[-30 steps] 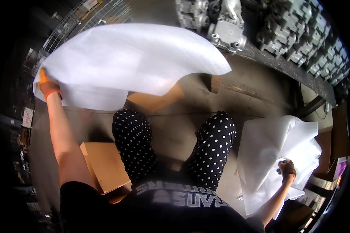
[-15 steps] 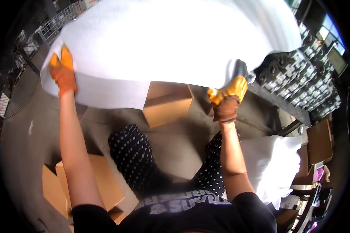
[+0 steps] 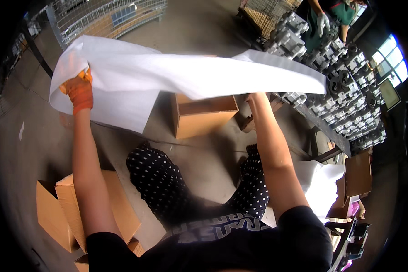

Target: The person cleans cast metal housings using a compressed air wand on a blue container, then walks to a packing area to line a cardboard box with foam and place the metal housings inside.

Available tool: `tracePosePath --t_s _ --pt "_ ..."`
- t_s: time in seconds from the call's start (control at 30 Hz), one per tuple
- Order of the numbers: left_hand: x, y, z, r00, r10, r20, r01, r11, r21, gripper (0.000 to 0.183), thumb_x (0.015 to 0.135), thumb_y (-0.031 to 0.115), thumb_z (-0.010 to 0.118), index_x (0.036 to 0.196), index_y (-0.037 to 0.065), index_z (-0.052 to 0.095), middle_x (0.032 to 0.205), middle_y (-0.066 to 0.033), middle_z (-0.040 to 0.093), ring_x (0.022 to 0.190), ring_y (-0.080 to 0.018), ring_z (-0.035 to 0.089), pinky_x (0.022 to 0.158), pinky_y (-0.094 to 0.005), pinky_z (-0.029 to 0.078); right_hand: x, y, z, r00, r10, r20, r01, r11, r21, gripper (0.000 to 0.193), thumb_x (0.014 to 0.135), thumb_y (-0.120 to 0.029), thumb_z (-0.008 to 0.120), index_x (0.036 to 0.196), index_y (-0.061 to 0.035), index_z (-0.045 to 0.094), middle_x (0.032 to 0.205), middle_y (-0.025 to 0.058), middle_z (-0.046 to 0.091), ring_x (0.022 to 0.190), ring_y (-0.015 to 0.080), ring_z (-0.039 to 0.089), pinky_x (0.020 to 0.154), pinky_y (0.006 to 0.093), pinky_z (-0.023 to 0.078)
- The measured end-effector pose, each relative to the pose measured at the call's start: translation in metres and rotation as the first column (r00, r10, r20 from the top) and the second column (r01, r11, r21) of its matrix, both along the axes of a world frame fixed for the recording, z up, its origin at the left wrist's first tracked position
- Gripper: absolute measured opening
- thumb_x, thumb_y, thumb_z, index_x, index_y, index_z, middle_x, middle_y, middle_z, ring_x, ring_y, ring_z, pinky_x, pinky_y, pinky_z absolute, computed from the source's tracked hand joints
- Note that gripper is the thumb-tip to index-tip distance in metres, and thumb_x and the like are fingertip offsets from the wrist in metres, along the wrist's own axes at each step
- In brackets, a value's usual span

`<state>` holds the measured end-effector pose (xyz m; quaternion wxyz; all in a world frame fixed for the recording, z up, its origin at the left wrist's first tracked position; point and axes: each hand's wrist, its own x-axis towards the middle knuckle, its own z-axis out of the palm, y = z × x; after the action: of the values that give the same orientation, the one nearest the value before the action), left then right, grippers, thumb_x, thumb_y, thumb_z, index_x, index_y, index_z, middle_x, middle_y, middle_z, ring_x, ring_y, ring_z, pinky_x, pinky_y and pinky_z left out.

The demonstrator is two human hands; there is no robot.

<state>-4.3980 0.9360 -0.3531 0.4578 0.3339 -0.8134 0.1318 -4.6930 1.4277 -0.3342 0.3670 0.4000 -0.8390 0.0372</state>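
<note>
A white sheet of thin packing foam (image 3: 190, 75) spreads in front of me, folded and bent in the air. My left hand (image 3: 79, 90), in an orange glove, is closed on its left end, with part of the sheet draped over the fingers. My right forearm reaches up to the underside of the sheet, which hides that hand and its fingers. Below the sheet an open cardboard box (image 3: 206, 120) stands on the floor, its far part covered by the foam.
Grey metal castings (image 3: 335, 90) are stacked on a bench to the right, with a co-worker's gloved hand (image 3: 323, 23) behind them. More cardboard boxes (image 3: 118, 204) lie at the lower left. More white foam (image 3: 315, 181) is at the lower right. A wire cage (image 3: 109, 18) stands far left.
The foam sheet has dropped from its raised, spread position and now hangs lower and narrower. My right hand has gone out of sight behind it; my left keeps its grip.
</note>
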Motion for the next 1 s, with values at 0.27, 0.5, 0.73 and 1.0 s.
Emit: tracePosePath --t_s 0.27,0.5,0.73,1.0 --pt "-0.131 0.147 -0.073 0.855 -0.318 0.410 -0.074 0.707 0.704 0.050 0.087 0.050 0.045 0.104 0.006 0.060 0.108 -0.0138 0.064 0.098 -0.0273 0.062 0.082 -0.0431 0.047 -0.011 0.026 -0.119 0.911 -0.346 0.226 0.187 0.833 0.520 0.033 0.090 -0.021 0.048 0.118 -0.0032 0.054 0.110 0.0091 0.058 0.098 0.0208 0.055 0.084 0.0300 0.046" --pt "-0.164 0.258 -0.139 0.840 -0.540 -0.057 0.064 -0.005 0.998 0.039 0.093 0.030 0.040 0.113 0.001 0.058 0.122 -0.0200 0.056 0.116 -0.0347 0.051 0.095 -0.0402 0.041 0.008 0.081 -0.181 0.826 -0.473 0.307 0.166 0.724 0.669 0.034 0.089 -0.021 0.050 0.118 -0.0042 0.055 0.115 0.0097 0.058 0.104 0.0236 0.054 0.088 0.0324 0.045" --pt "-0.100 0.233 -0.160 0.639 -0.718 0.277 -0.093 0.285 0.954 0.046 0.093 0.037 0.033 0.118 0.007 0.058 0.133 -0.0094 0.050 0.121 -0.0259 0.049 0.097 -0.0345 0.040 0.044 0.074 -0.163 0.903 -0.284 0.324 0.042 0.806 0.590 0.036 0.087 -0.022 0.052 0.118 -0.0051 0.057 0.120 0.0104 0.057 0.110 0.0265 0.052 0.091 0.0349 0.044" --pt "-0.068 0.286 -0.116 0.869 -0.457 0.191 -0.211 0.008 0.978 0.044 0.092 0.034 0.038 0.118 0.004 0.057 0.127 -0.0127 0.055 0.115 -0.0274 0.052 0.096 -0.0348 0.040 0.074 0.090 -0.122 0.827 -0.444 0.345 -0.115 0.467 0.877 0.051 0.079 -0.031 0.062 0.124 -0.0093 0.055 0.131 0.0117 0.052 0.121 0.0284 0.047 0.101 0.0355 0.036"
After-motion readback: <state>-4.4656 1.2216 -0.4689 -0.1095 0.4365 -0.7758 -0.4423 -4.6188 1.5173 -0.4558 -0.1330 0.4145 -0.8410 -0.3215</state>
